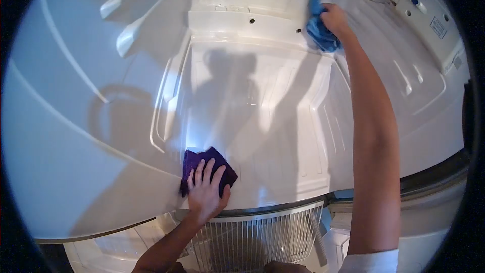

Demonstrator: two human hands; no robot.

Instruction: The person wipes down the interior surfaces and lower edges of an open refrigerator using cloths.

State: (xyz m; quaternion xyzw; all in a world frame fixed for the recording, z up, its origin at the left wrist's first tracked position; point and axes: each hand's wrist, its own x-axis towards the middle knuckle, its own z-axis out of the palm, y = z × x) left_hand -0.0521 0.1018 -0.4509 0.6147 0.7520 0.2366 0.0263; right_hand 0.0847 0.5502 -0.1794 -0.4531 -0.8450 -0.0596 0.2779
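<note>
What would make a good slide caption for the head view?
Left hand spread on a purple cloth, right hand gripping a crumpled blue cloth, over a white moulded surface.

The wall (227, 121) is looking like hard, smooth plastic, and it is shining where light is hitting it. Its ledges (127, 41) are looking glossy too. The box (427, 15) is looking like smooth plastic, a bit less shiny. The purple cloth (230, 174) is looking soft, matt and fuzzy. The blue cloth (323, 36) is looking matt and crumply. The rack (252, 232) is showing smooth bars, maybe metal or plastic. The sleeve (371, 263) is looking like matt cloth.
</note>
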